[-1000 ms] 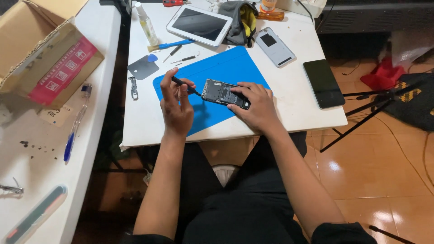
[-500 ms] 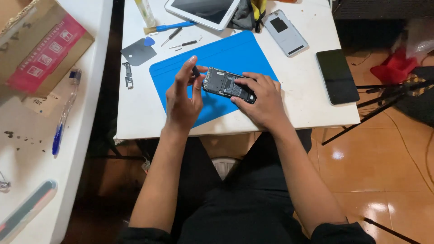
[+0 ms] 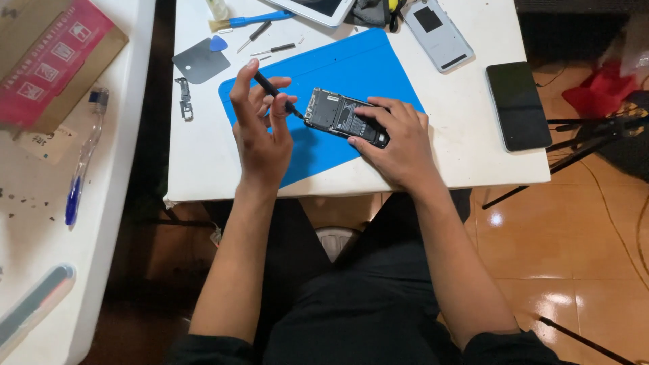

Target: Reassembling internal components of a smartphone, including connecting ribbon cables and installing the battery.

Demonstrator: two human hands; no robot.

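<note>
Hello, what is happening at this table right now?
A person sits at a white table and works on an opened phone that lies on a blue mat. The right hand steadies the phone. The left hand holds a small dark screwdriver with its tip at the phone's left end. Two more phones lie to the right.

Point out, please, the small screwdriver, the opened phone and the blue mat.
small screwdriver (image 3: pixel 269 86): head view, middle of its black shaft.
opened phone (image 3: pixel 336 115): head view, its exposed back.
blue mat (image 3: pixel 365 64): head view, bare upper part.
</note>
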